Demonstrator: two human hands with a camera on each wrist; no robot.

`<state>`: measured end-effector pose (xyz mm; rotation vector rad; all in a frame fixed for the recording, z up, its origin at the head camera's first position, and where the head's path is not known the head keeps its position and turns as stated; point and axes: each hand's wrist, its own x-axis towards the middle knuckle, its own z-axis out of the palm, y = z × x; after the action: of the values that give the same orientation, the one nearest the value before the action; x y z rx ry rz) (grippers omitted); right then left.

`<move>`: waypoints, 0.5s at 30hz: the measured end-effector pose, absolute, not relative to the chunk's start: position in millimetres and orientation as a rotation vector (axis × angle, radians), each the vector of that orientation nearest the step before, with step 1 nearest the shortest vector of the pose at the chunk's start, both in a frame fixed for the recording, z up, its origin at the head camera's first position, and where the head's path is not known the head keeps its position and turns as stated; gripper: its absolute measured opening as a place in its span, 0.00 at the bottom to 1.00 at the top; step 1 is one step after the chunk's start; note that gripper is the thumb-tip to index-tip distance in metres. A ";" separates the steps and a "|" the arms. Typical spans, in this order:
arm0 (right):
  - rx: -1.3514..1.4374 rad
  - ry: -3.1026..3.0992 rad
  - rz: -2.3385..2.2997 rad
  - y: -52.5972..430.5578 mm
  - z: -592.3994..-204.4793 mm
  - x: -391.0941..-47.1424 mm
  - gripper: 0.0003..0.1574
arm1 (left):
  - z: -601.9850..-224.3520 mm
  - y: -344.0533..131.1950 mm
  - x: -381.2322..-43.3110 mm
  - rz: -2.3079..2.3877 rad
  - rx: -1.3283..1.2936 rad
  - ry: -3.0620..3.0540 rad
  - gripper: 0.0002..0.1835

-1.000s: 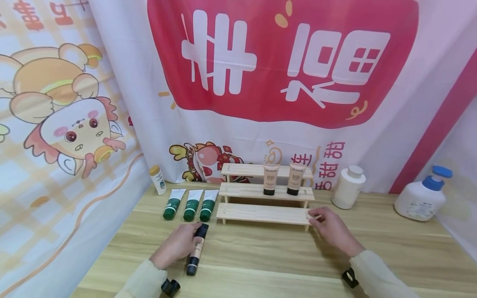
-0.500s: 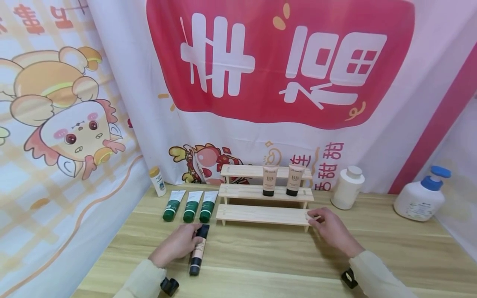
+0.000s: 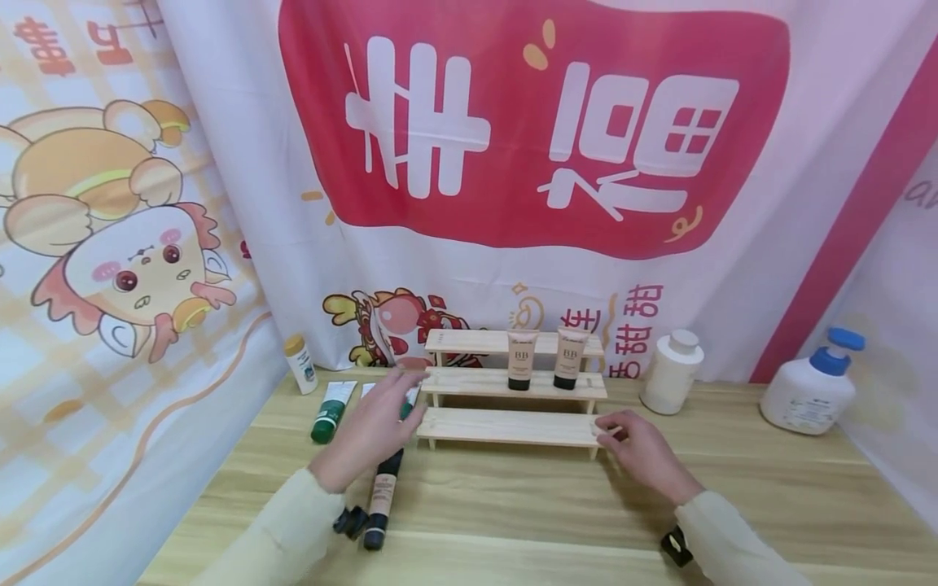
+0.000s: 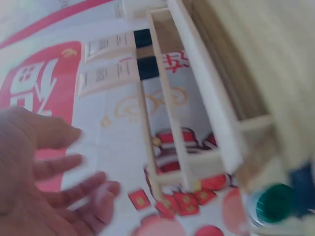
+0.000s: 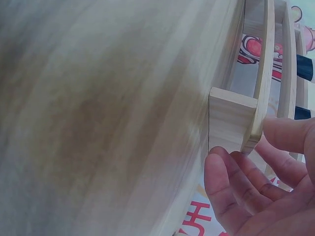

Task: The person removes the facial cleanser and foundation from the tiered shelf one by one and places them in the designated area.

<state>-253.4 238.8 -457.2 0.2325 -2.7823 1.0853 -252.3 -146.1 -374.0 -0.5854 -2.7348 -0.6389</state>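
My left hand (image 3: 372, 425) is lifted over the green-and-white tubes at the left end of a three-step wooden rack (image 3: 506, 425). Its fingers are spread and relaxed, holding nothing; the left wrist view shows the same loose fingers (image 4: 69, 160). Below this hand, a beige tube with black ends (image 3: 383, 496) lies on the table. My right hand (image 3: 646, 457) pinches the right end of the lowest step, thumb above and fingers curled by the edge in the right wrist view. Two BB cream tubes (image 3: 522, 362) stand on the middle step.
A green-and-white tube (image 3: 333, 412) lies left of the rack, with others partly hidden behind my left hand. A yellow-capped bottle (image 3: 300, 365) stands behind them. To the right are a white bottle (image 3: 671, 373) and a blue pump bottle (image 3: 809, 392). Printed cloth hangs behind.
My left hand has let go of the beige-and-black tube and risen up and forward toward the rack's left end. The tube stays on the table. My right hand keeps its place at the rack.
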 end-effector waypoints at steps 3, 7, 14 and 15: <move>0.221 -2.791 1.085 238.7 -458.7 -253.8 0.14 | -363.4 -126.4 -265.2 -0.638 -0.783 -2.584 0.25; 0.222 -2.803 1.083 239.6 -459.6 -255.3 0.14 | -358.6 -102.7 -280.9 -0.639 -0.901 -2.480 0.24; 0.229 -2.816 1.072 241.3 -458.0 -256.8 0.14 | -370.6 -74.1 -298.9 -0.657 -0.898 -2.451 0.32; 0.231 -2.817 1.069 241.4 -457.9 -256.9 0.14 | -372.9 -71.2 -300.3 -0.663 -0.891 -2.450 0.33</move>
<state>-256.9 241.4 -457.9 0.2312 -2.8168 1.0691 -300.3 -71.2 -372.9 -0.8914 -2.4505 -0.6625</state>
